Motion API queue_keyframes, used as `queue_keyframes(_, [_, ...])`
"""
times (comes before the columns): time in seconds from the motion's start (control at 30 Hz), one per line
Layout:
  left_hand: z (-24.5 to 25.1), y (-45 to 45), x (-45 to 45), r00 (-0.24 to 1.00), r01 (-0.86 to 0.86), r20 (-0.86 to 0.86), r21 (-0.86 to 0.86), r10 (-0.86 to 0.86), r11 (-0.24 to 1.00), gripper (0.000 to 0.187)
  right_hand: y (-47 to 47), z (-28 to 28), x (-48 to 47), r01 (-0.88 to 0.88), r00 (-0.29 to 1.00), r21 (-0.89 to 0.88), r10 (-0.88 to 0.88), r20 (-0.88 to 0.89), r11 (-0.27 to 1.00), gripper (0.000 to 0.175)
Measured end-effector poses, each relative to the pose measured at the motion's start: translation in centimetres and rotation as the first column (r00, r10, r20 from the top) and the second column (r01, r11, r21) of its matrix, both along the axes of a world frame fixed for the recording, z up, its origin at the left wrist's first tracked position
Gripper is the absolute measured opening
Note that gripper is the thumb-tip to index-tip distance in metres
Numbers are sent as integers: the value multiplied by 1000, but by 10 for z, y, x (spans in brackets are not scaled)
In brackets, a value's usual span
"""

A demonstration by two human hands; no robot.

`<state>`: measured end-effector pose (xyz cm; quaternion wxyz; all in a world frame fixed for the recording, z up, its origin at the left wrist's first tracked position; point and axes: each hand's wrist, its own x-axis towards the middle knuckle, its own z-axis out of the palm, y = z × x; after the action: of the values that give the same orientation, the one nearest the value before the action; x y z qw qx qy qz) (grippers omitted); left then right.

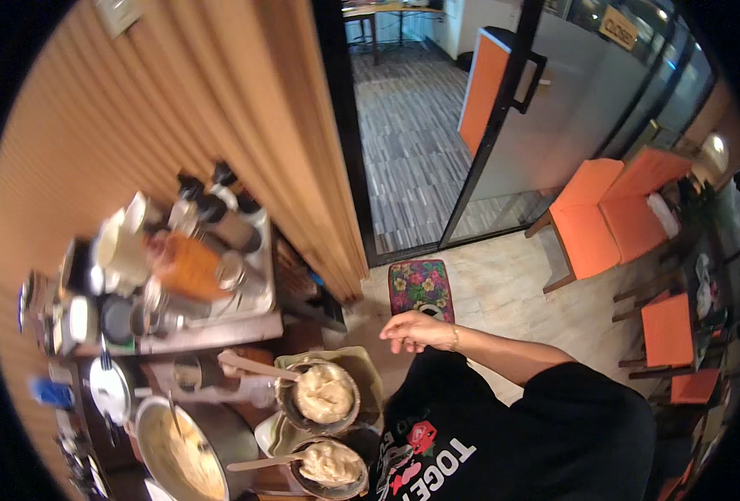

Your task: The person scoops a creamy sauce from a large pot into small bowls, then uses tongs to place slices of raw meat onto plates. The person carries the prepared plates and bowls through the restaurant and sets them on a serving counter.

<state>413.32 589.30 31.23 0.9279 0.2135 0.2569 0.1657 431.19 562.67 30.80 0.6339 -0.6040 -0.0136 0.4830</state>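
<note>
My right hand (417, 332) is held out over the floor, its fingers loosely bent and nothing visible in them. My left hand is out of view. Left of and below the right hand, two dark round bowls (283, 410) hold a thick, pale, creamy mixture (324, 393), each with a light wooden spoon or spatula (260, 365) resting in it. The upper bowl sits on a pale green, wavy-edged dish (366, 363). Farther left stands a large metal pot (235, 432) with pale contents and a metal utensil leaning inside.
A tray (273, 263) crowded with pump bottles (232, 225), jars and an orange packet (188, 266) stands at the left. A floral mat (421, 285) lies before a black-framed glass door (551, 138). Orange chairs (586, 232) line the right side. A ribbed wooden wall (157, 113) rises behind the tray.
</note>
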Motion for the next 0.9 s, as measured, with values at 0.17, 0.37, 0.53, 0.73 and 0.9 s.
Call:
queue_keyframes(0.17, [2,-90,147,984,178,-5,-6,-178,984,60,-141,-28,86,286,958,-55,-287,-25,957,25])
queue_keyframes(0.37, [-1,-211,304,962,272,-11,-87,-274,958,56,-302,-34,183,497,863,-126,-504,-32,858,24])
queue_keyframes(0.53, [7,-275,462,893,435,162,-73,-420,898,56,-385,-29,229,586,810,-218,-572,130,781,26])
queue_keyframes(0.73, [7,-340,670,753,535,454,0,-477,845,53,-413,-61,281,749,663,-267,-694,282,607,32])
queue_keyframes(0.9, [-5,-404,840,716,614,467,-65,-519,787,58,-406,-95,356,798,594,-304,-593,543,521,73])
